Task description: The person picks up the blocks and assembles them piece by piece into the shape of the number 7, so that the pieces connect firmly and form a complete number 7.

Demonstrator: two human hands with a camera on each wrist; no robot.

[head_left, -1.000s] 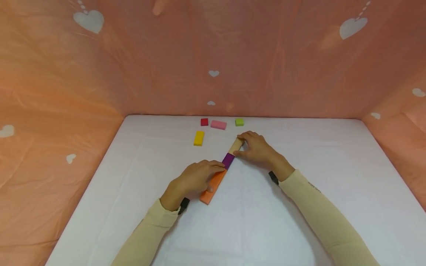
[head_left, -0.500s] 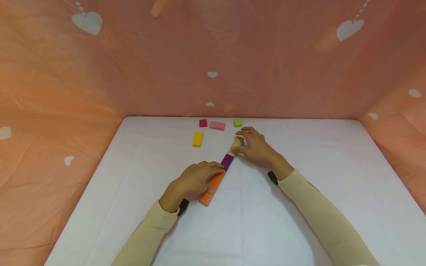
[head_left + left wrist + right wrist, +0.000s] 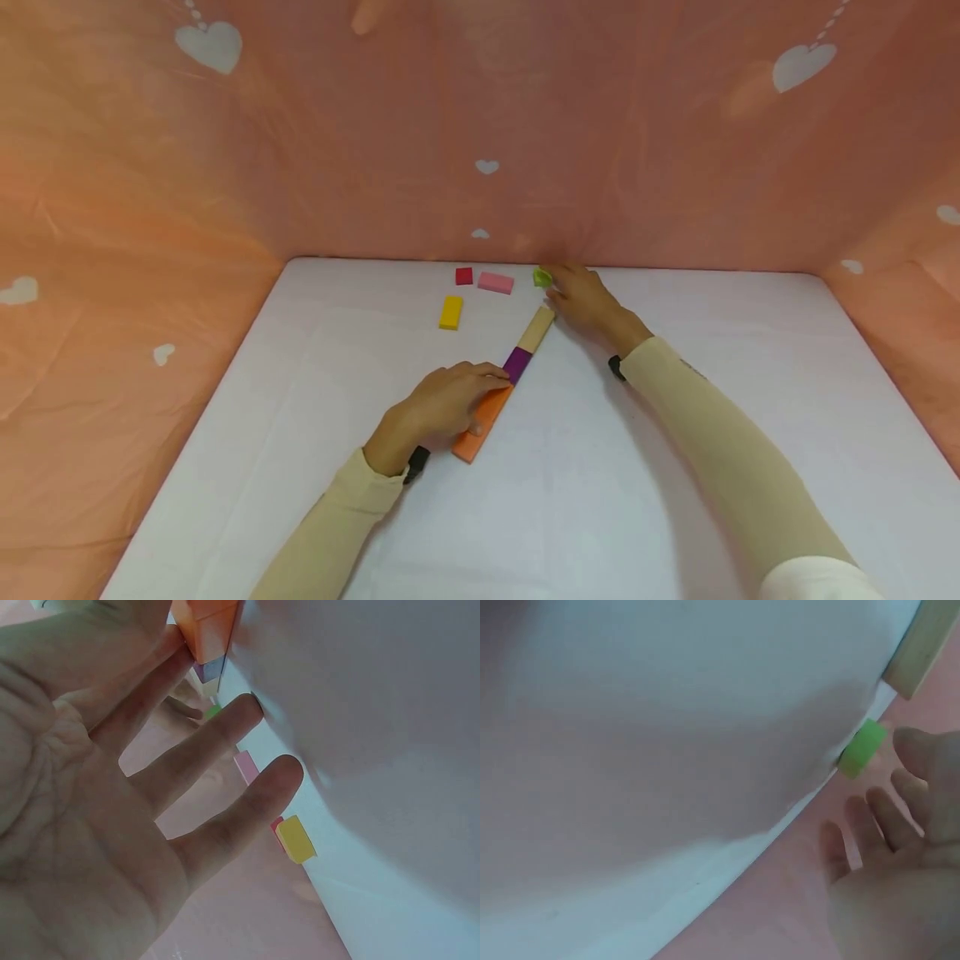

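Note:
In the head view, my left hand (image 3: 447, 404) rests on an orange block (image 3: 468, 443), its thumb and fingertips touching the top. The left wrist view shows those fingers straight, two of them reaching past the block. A purple block (image 3: 517, 363) joins the orange one end to end. Beyond it a plain wooden block (image 3: 537, 329) continues the slanted row. My right hand (image 3: 588, 302) is at a small green block (image 3: 541, 278), a fingertip overlapping it. In the right wrist view, the green block (image 3: 862, 748) lies just in front of the thumb, fingers loosely spread.
Left of the green block lie a pink block (image 3: 496, 283) and a small red block (image 3: 464, 276). A yellow block (image 3: 451, 312) sits nearer. An orange cloth (image 3: 360, 150) with white hearts rises behind and beside the white table (image 3: 600, 517).
My right hand has let go of the wooden block and moved away from me to the green block. The left hand stays on the orange block.

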